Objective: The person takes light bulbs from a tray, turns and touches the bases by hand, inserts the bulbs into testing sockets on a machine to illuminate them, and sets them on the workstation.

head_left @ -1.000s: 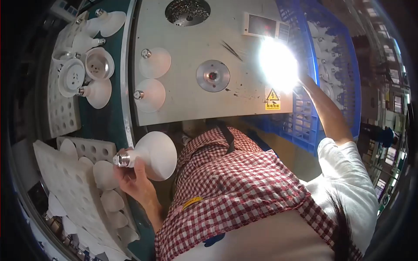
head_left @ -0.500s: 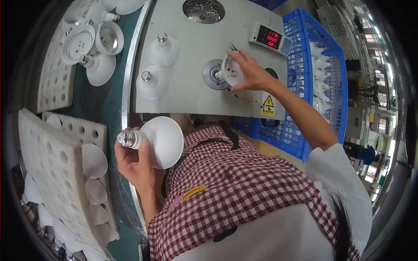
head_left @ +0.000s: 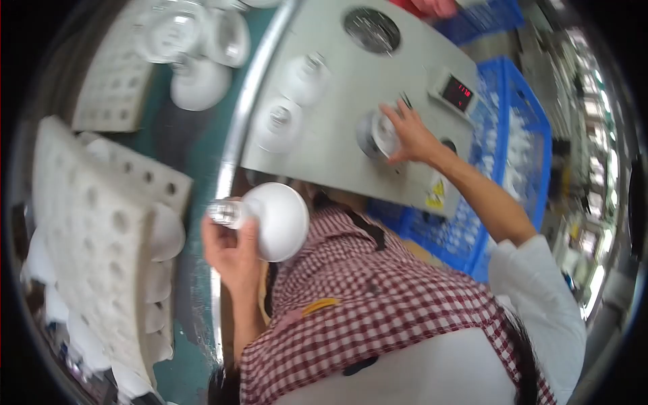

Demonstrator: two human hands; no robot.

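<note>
My left hand (head_left: 233, 250) is closed round the neck of a white bulb (head_left: 275, 221), its metal screw base pointing left and its wide face toward the apron. Over the round metal socket (head_left: 368, 135) on the grey panel, my right hand (head_left: 412, 137) has its fingers round the rim of an open bulb housing (head_left: 384, 134). That housing sits at the socket, slightly blurred; whether its base is inside the socket cannot be made out. Two more white bulbs, one nearer (head_left: 279, 125) and one farther (head_left: 304, 79), stand base up on the panel's left part.
A meter (head_left: 456, 92) with red digits lies beyond my right hand. Blue crates (head_left: 505, 115) with bulbs stand at the right. White foam trays (head_left: 88, 236) and several bulbs are at the left. At the top, part of another person's hand (head_left: 435, 7) shows.
The lit lamp at the right is no longer visible. My right hand has moved left to the socket with a housing. The view has shifted, and my left hand still holds its bulb.
</note>
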